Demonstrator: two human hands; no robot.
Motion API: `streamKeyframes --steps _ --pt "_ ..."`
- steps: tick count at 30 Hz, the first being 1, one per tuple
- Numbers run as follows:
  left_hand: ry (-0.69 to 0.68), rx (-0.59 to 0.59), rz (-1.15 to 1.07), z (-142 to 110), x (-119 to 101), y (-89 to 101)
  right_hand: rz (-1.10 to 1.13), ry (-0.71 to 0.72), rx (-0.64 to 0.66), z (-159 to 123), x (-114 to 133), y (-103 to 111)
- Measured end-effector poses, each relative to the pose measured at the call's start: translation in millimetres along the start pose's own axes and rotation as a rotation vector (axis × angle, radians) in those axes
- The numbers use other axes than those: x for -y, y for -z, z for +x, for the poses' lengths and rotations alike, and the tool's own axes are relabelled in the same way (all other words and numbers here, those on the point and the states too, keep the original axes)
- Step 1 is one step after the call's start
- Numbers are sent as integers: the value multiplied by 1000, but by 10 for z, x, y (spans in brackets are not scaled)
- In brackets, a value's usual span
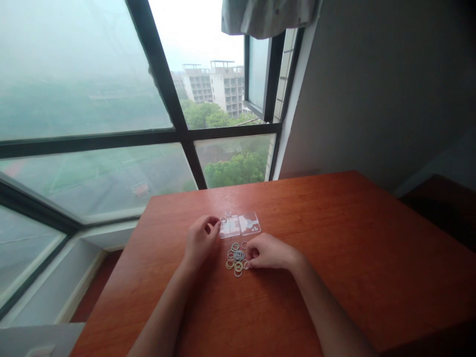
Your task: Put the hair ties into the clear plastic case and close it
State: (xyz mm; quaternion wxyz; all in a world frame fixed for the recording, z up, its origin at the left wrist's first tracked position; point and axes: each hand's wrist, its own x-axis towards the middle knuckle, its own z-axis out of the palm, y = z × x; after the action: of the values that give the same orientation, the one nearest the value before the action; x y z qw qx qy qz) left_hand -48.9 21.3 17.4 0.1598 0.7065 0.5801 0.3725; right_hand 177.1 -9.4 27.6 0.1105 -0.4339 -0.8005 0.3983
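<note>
Left hand, fingertips nearly together, is at the clear box; right hand is narrow beside the rings on the bench. Whether either grips something, I cannot tell. Rings seem light, perhaps slippery; better to pinch one by its rim.

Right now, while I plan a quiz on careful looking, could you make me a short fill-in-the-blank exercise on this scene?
1. The right hand is at the rings, while the ____ hand is at the case.
2. Of the rings and the case, the one nearer the window is the ____.
3. Over the table, the number of hands in view is ____.

Missing words: left; case; two.
</note>
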Motion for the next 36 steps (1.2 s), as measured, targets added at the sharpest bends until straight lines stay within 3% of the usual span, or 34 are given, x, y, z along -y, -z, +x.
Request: streamKeyframes --steps 3,9,15,23,36 --pt "4 2 -5 1 -7 2 24 22 -49 14 -1 7" --pt "-4 7 -35 -3 -36 12 8 -19 -295 70 -19 17" --pt "-97 100 -101 -46 -133 -3 25 -53 -431 105 -50 34" --pt "-206 291 -210 -131 -311 -73 50 -36 -464 107 -33 44" --pt "-219 297 -177 -136 -352 -93 62 -6 -461 112 -24 31"
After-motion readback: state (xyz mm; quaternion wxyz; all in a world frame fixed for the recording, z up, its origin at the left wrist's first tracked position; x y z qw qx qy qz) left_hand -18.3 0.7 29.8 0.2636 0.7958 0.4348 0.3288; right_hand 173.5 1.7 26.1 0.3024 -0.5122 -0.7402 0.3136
